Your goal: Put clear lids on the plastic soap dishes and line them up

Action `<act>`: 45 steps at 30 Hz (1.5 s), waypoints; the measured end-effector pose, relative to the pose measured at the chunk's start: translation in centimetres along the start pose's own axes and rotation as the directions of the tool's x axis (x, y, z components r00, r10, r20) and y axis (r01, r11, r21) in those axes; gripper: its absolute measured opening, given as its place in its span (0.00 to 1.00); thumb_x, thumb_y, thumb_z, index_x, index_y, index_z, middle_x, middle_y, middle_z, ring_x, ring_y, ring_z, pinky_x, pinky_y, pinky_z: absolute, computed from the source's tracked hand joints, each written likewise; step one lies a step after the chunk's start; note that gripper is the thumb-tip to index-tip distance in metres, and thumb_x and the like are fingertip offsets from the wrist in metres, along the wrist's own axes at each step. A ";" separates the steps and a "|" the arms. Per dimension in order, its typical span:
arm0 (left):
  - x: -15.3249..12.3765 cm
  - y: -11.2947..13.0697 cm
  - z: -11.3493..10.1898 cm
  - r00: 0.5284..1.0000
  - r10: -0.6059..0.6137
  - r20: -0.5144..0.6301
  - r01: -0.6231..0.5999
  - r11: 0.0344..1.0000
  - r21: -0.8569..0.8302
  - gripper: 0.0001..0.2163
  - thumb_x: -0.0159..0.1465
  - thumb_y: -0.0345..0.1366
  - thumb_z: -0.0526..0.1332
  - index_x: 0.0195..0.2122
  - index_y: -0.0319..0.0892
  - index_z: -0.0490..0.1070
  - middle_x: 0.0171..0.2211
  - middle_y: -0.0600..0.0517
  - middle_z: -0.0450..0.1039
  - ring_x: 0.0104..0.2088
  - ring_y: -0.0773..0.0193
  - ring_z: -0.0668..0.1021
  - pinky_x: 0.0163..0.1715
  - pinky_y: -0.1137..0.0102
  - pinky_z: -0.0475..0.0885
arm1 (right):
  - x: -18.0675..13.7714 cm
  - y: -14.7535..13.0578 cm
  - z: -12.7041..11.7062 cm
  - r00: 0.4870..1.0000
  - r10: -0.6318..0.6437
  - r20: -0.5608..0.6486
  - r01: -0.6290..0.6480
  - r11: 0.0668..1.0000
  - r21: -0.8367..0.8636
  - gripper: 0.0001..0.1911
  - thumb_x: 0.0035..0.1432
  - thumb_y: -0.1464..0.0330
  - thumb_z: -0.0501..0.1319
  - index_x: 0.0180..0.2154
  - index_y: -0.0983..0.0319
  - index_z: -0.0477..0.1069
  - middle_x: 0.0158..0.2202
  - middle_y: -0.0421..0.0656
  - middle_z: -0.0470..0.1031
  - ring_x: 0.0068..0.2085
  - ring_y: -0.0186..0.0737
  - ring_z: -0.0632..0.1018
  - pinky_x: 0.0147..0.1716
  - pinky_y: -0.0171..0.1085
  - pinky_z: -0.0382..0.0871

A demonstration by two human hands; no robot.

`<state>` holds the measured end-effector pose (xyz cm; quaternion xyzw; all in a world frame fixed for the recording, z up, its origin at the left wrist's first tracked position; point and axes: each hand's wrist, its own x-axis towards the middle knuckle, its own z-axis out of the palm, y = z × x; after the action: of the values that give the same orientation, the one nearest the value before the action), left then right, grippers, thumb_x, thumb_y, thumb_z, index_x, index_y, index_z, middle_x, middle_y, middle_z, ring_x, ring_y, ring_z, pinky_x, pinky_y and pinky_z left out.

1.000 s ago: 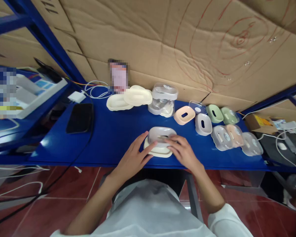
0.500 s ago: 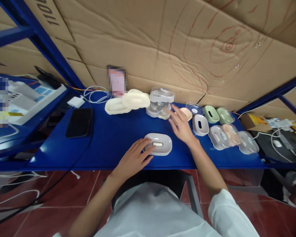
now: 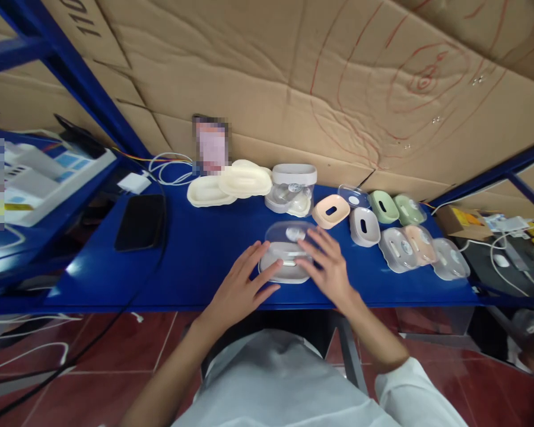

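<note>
A light grey oval plastic tray (image 3: 278, 274) with a small white raised bar in its middle lies near the table's front edge. My left hand (image 3: 244, 281) is at its left end, fingers and thumb spread around the rim. My right hand (image 3: 327, 264) holds a clear domed lid (image 3: 278, 232) with a round sticker by its right side. That lid is tilted over the back of the tray, and part of the tray shows through it. Behind it stands a stack of clear-lidded boxes (image 3: 278, 197) with a grey oval ring (image 3: 293, 174) on top.
Cream oval trays (image 3: 209, 193) lie at the back left. To the right are peach (image 3: 323, 213), grey (image 3: 359, 235) and green (image 3: 380, 198) slotted covers, with several lidded boxes (image 3: 398, 252) beyond. A black phone (image 3: 140, 222) and a white charger (image 3: 133, 182) lie left.
My right hand has come from the stack toward me, bringing a clear lid over the tray. The grey ring now tops the stack uncovered. My left hand has stayed at the tray.
</note>
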<state>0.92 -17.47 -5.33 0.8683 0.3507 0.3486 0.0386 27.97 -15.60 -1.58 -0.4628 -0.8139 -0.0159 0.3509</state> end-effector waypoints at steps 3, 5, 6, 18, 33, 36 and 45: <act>0.4 -0.2 0.1 0.994 0.056 0.099 -0.053 0.998 -0.031 0.26 0.75 0.38 0.63 0.73 0.49 0.62 0.73 0.40 0.63 0.75 0.44 0.65 0.68 0.48 0.73 | -3.8 -2.5 0.1 0.995 -0.034 0.092 0.030 0.999 0.038 0.32 0.72 0.62 0.66 0.73 0.53 0.63 0.67 0.51 0.74 0.70 0.53 0.73 0.67 0.57 0.73; 0.7 -0.4 0.1 0.991 0.072 0.116 -0.067 0.997 -0.046 0.23 0.76 0.38 0.62 0.71 0.48 0.65 0.70 0.41 0.68 0.73 0.47 0.68 0.68 0.49 0.74 | -4.6 -2.6 0.2 0.983 -0.084 0.161 0.081 0.996 0.026 0.36 0.72 0.62 0.66 0.76 0.55 0.58 0.69 0.53 0.71 0.71 0.54 0.71 0.69 0.57 0.71; 0.8 -0.4 0.1 0.991 0.078 0.107 -0.074 0.996 -0.041 0.21 0.76 0.38 0.62 0.69 0.47 0.67 0.68 0.41 0.70 0.71 0.47 0.70 0.67 0.50 0.74 | -4.7 -2.4 0.2 0.977 -0.111 0.182 0.111 0.994 0.014 0.38 0.72 0.63 0.66 0.76 0.56 0.56 0.70 0.52 0.70 0.73 0.54 0.69 0.70 0.58 0.69; 1.5 -0.7 0.1 0.990 0.129 0.065 -0.133 0.989 0.059 0.12 0.75 0.31 0.62 0.57 0.43 0.76 0.53 0.45 0.80 0.58 0.53 0.79 0.68 0.47 0.72 | -5.3 -1.3 0.7 0.989 -0.067 0.135 0.064 0.997 0.034 0.36 0.73 0.71 0.63 0.76 0.53 0.57 0.72 0.50 0.68 0.75 0.51 0.66 0.71 0.53 0.70; -1.2 -2.2 -3.5 0.985 -0.087 -0.147 0.134 0.930 0.343 0.11 0.67 0.36 0.71 0.48 0.42 0.76 0.46 0.41 0.77 0.50 0.46 0.81 0.48 0.54 0.82 | -7.0 4.7 -3.8 0.960 0.270 0.077 -0.240 0.931 -0.274 0.36 0.75 0.60 0.60 0.77 0.46 0.51 0.78 0.48 0.55 0.79 0.60 0.54 0.75 0.70 0.52; -1.0 -0.2 -2.3 0.998 -0.026 -0.054 0.035 0.985 0.167 0.12 0.69 0.33 0.69 0.53 0.44 0.76 0.48 0.44 0.77 0.54 0.48 0.80 0.56 0.53 0.80 | -7.0 2.0 -2.7 0.963 0.129 0.238 -0.119 0.991 -0.058 0.43 0.72 0.55 0.65 0.78 0.48 0.47 0.80 0.50 0.48 0.79 0.59 0.55 0.74 0.63 0.59; 0.2 2.6 0.8 0.980 -0.166 0.112 0.167 0.986 -0.001 0.23 0.76 0.37 0.60 0.71 0.48 0.63 0.73 0.38 0.60 0.73 0.44 0.67 0.69 0.43 0.69 | -7.1 9.1 -8.1 0.921 0.245 -0.302 -0.331 0.901 -0.279 0.37 0.64 0.53 0.72 0.69 0.56 0.68 0.70 0.57 0.66 0.71 0.61 0.69 0.67 0.61 0.68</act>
<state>3.02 -19.15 -5.09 0.8537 0.4179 0.2970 0.0914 41.79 -18.48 -2.32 -0.6242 -0.6689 -0.1572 0.3718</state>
